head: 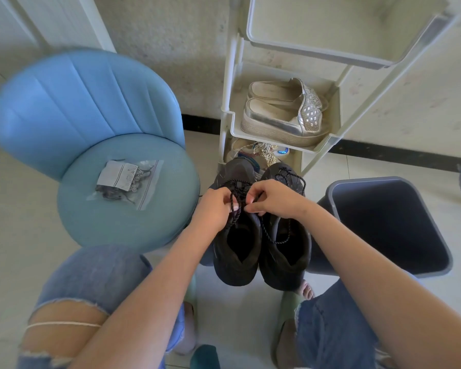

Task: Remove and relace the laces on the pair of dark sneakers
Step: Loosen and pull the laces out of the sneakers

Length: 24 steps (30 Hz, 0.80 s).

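Two dark sneakers stand side by side on the floor between my knees, the left sneaker (237, 251) and the right sneaker (288, 251), toes pointing away from me. A black speckled lace (270, 235) runs loosely over both. My left hand (214, 209) pinches the lace over the left sneaker's tongue. My right hand (273, 199) pinches another part of that lace just beside it. The fingertips of both hands almost meet.
A blue chair (90, 129) stands at the left, with a clear plastic bag (125, 182) holding dark laces on its seat. A white shoe rack (282, 123) with silver platform shoes (285, 113) is straight ahead. A grey bin (389, 225) stands at the right.
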### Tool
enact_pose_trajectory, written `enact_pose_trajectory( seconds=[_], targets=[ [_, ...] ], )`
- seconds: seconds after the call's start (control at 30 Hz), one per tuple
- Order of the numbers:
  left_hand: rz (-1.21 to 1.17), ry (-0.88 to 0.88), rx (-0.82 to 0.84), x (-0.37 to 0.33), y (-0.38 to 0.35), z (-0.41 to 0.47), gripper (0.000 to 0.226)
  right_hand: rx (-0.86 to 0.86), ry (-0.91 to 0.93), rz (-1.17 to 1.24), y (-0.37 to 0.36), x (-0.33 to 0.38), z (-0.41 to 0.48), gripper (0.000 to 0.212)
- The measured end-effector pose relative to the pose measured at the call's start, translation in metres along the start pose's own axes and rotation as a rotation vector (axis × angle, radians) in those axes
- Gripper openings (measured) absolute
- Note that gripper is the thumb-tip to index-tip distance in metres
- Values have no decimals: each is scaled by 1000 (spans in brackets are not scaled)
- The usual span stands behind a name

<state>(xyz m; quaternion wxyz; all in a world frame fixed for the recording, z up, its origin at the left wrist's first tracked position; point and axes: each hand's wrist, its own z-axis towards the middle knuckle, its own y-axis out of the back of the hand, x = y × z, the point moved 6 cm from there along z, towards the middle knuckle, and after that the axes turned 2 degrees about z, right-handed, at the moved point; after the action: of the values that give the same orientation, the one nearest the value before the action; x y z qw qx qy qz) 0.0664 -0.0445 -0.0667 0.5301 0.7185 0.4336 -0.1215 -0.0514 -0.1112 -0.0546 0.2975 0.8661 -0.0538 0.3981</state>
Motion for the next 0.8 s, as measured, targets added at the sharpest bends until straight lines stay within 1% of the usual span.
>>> enact_pose_trajectory(
  seconds=[0.07,0.17,0.23,0.3,0.37,0.43,0.47,0.5,0.57,0.6,0.7,0.77,0.8],
  targets=[
    [-79,77,-7,6,-3,2,16,17,-12,15,-1,-4,1,8],
    [-273,253,23,18,-12,2,22,56,-39,128,-3,-3,-1,6],
    [-396,310,80,18,-16,2,21,68,-75,150,-7,-2,-1,9],
    [-319,251,148,10,-17,1,23,2,-61,65,-7,-1,1,17],
    [-124,126,176,0,-15,-2,22,-101,-42,66,-4,0,2,19],
    [50,47,180,-9,-8,-7,29,-213,-55,214,4,0,1,16],
    [63,28,195,-12,-6,-10,31,-290,-66,312,10,0,0,14],
    [-4,33,218,-14,-3,-12,31,-385,-81,413,17,-1,-3,11],
    [-277,116,253,-17,4,-18,33,-582,-130,555,34,-7,-8,5],
    [-428,162,230,-18,8,-19,32,-653,-156,622,40,-11,-10,7],
    [-897,314,58,-16,23,-16,32,-744,-193,869,50,-17,-15,12],
    [-1235,357,-26,-17,32,-16,35,-755,-164,965,55,-12,-19,19],
    [-1359,353,-52,-17,37,-16,36,-747,-149,992,56,-9,-20,22]
  ],
)
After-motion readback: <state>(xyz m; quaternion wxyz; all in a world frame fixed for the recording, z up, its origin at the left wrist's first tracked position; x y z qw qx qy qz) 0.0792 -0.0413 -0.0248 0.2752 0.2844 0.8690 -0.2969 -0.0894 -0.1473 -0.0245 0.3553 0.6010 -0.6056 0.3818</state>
